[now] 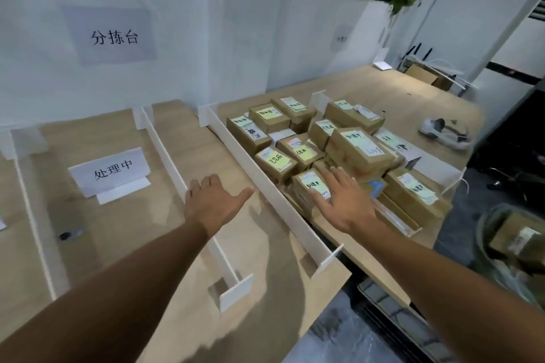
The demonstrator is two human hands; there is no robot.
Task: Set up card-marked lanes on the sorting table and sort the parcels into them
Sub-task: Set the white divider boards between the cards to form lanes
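Several brown cardboard parcels with green and yellow sticky notes lie piled at the right of the wooden sorting table. White divider strips split the table into lanes. A white folded card with handwritten characters stands in the left-middle lane. My right hand stretches out flat, fingers straight, over the nearest parcel, with the thumb touching its note. My left hand hovers with loosely curled fingers over the lane between two dividers, holding nothing.
A paper sign hangs on the white wall behind the table. A white gadget lies at the far right of the table. A clear bag with more parcels sits on the floor at right. A small dark object lies in the card's lane.
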